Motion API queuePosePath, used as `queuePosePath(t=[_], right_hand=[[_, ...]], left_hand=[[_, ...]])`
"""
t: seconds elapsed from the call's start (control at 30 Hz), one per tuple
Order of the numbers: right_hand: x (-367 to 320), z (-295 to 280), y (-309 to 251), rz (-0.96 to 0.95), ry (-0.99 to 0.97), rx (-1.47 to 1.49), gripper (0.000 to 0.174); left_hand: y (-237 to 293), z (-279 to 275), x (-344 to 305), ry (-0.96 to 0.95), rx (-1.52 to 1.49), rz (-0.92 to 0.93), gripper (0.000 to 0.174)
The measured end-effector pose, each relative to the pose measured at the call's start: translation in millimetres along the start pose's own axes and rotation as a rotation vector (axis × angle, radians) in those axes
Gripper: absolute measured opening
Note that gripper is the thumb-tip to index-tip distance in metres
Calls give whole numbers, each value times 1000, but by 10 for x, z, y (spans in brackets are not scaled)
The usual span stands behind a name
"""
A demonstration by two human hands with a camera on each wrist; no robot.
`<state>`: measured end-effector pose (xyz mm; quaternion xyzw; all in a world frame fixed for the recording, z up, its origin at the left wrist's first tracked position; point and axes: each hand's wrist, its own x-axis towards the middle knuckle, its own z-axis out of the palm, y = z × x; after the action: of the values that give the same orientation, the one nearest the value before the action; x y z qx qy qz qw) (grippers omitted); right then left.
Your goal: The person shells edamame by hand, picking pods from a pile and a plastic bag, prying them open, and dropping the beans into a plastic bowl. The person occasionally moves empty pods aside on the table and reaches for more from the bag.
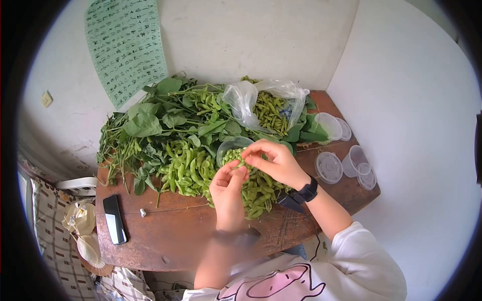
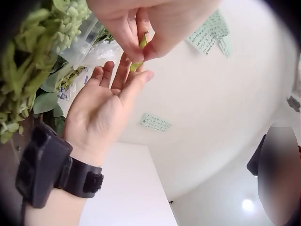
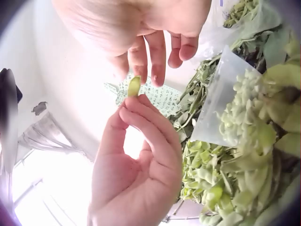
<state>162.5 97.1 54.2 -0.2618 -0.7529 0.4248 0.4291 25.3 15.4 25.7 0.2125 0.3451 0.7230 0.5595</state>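
The left hand (image 1: 229, 196) is above the table's middle; in the right wrist view, the left hand (image 3: 138, 165) pinches a green pod (image 3: 134, 86) between thumb and fingers. Close beside it is the right hand (image 1: 282, 164). Its fingers are loosely extended around the pod's free end in the left wrist view, where the right hand (image 2: 101, 108) lies below the pod (image 2: 139, 55); whether it touches the pod is unclear. Behind the hands, a clear container (image 1: 221, 149) holds pale green beans (image 1: 232, 156).
Loose pods (image 1: 188, 168) surround the container. Leafy stalks (image 1: 145, 123) and a plastic bag (image 1: 243, 103) of pods lie behind. Clear tubs (image 1: 354, 161) and lids (image 1: 329, 168) stand right. A phone (image 1: 115, 219) and small white object (image 1: 143, 212) lie on the wooden table (image 1: 165, 236).
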Motion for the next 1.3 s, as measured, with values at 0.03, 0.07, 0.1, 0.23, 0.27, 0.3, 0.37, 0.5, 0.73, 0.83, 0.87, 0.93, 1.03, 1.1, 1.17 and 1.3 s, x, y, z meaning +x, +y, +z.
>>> queuePosePath(t=[0.03, 0.07, 0.1, 0.23, 0.27, 0.3, 0.37, 0.5, 0.73, 0.83, 0.87, 0.93, 1.03, 1.1, 1.17, 1.3], right_hand=[[-19, -26, -1, 30, -40, 8, 16], [-34, -43, -6, 61, -82, 16, 16], [-46, -54, -27, 64, -81, 19, 16], [-106, -102, -239, 170, -17, 95, 16], [-135, -99, -277, 272, 5, 176, 16], [-162, -93, -284, 281, 13, 179, 16], [-179, -93, -284, 396, 49, 321, 17], [-222, -115, -271, 522, 54, 424, 16], [-238, -167, -280, 707, 93, 684, 15], [-254, -193, -273, 626, 45, 627, 16], [-241, -202, -324, 520, 29, 448, 16], [-217, -224, -332, 411, 13, 273, 16], [-222, -275, -302, 255, -38, 142, 18], [-216, -342, -429, 234, -194, -188, 24], [-223, -360, -437, 151, -238, -295, 24], [-267, -413, -337, -159, -260, -462, 20]], left_hand=[[0, 7, 5, -3, 4, 0, 26], [-2, 14, -5, -15, 38, 8, 27], [-5, 20, -20, -25, 71, 14, 29], [18, 107, -63, -72, 118, 62, 32], [20, 118, -76, -89, 143, 80, 34], [20, 115, -92, -106, 171, 95, 36], [20, 101, -92, -129, 179, 75, 37], [1, 88, -85, -158, 198, 68, 38], [15, 83, -72, -216, 236, 19, 37], [-42, 15, -38, -233, 205, -3, 39], [-43, 5, -28, -232, 182, -15, 40], [-27, 32, -33, -216, 173, -15, 40], [-13, 57, -52, -200, 158, -10, 41], [3, 60, -55, -205, 146, 3, 42], [22, 57, -57, -206, 190, -57, 34], [-68, -10, -17, -237, 218, -78, 28]])
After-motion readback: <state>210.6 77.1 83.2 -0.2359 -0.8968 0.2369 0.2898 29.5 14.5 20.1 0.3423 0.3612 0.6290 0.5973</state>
